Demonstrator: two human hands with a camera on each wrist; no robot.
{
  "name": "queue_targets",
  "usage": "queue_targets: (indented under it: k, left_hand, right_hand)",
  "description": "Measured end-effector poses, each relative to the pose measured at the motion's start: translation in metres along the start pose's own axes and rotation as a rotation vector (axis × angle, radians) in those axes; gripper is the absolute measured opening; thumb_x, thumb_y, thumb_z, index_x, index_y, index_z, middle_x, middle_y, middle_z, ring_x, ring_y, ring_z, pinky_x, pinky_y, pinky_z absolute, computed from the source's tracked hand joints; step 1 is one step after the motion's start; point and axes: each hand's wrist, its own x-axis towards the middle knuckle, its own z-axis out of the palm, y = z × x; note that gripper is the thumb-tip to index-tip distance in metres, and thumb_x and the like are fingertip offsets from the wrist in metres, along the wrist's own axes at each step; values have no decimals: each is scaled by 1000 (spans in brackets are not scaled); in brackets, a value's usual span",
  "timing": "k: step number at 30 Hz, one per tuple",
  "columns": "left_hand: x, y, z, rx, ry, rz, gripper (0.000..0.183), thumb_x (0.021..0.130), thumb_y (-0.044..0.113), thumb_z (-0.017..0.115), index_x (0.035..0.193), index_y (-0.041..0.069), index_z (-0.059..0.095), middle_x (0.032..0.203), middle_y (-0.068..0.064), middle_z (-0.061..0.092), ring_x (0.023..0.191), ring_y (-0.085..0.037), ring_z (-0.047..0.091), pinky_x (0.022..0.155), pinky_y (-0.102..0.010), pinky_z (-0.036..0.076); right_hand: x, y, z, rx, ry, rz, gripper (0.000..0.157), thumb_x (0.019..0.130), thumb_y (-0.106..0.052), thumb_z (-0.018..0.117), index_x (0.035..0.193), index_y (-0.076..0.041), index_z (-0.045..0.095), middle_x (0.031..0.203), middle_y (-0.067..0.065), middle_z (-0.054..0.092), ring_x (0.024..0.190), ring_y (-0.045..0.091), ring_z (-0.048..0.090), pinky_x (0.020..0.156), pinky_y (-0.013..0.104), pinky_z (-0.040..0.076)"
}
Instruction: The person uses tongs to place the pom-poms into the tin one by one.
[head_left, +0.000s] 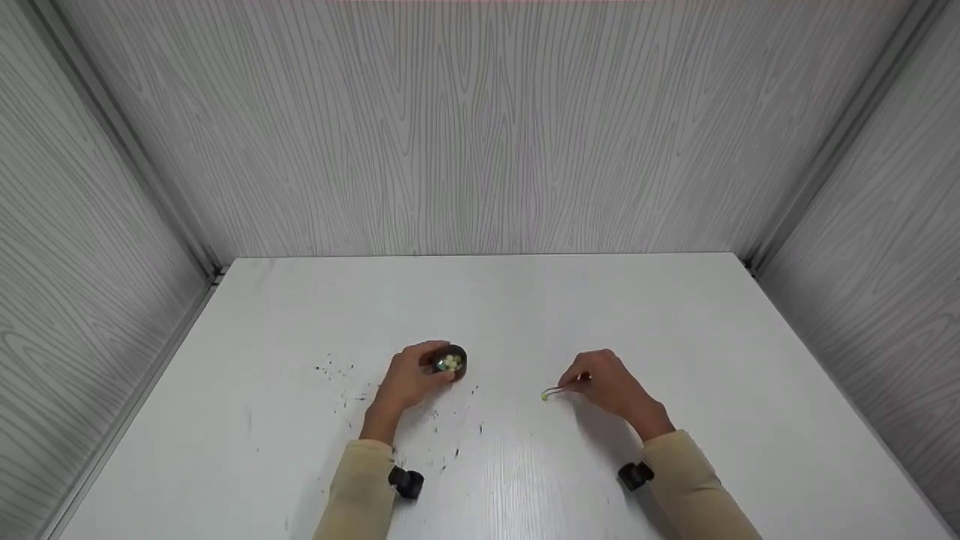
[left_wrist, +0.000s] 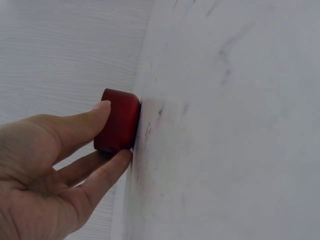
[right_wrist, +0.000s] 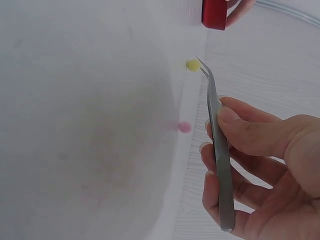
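My left hand (head_left: pixel 409 381) holds a small round cup (head_left: pixel 460 352), thumb on one side and fingers on the other. Red on the outside in the left wrist view, the cup (left_wrist: pixel 120 122) sits close against the table. Several pale little balls (head_left: pixel 451 363) lie inside it. In my right hand (head_left: pixel 609 384) is a pair of metal tweezers (right_wrist: pixel 220 165) with bent tips, pinched between thumb and fingers. The tips are right at a small yellow ball (right_wrist: pixel 193 65) low over the table. A pink ball (right_wrist: pixel 185 127) lies nearer the right fingers in the right wrist view.
Dark specks and smudges (head_left: pixel 341 371) mark the white table (head_left: pixel 637 300) around the left forearm. Grey wood-grain panels (head_left: pixel 480 135) stand at the back and on both sides. Each wrist wears a small black camera (head_left: pixel 635 475).
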Motion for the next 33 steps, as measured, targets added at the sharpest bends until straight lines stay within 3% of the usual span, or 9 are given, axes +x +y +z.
queue_targets:
  k: [8,23,33]
  left_hand:
    - [-1,0,0,7,11,-3,52,91,7,77,141,6,61,142,-19,63,131,-37,62,113,-52,48]
    - [-1,-1,-3,23,17,0,52,92,7,76,141,5,61,141,-20,64,132,-37,61,114,-53,47]
    - [-1,0,-1,22,8,7,52,92,7,76,142,6,61,142,-20,63,133,-38,60,114,-55,46]
  right_hand:
    - [2,-1,-1,2,27,-30,11,86,1,79,89,-9,84,84,8,78,81,20,72,73,25,57]
    - [1,0,-5,12,-18,30,16,86,5,76,90,-9,84,90,5,80,84,19,70,73,26,55]
    - [1,0,-4,16,18,22,17,86,8,75,89,-7,83,88,8,79,83,19,71,73,24,55]
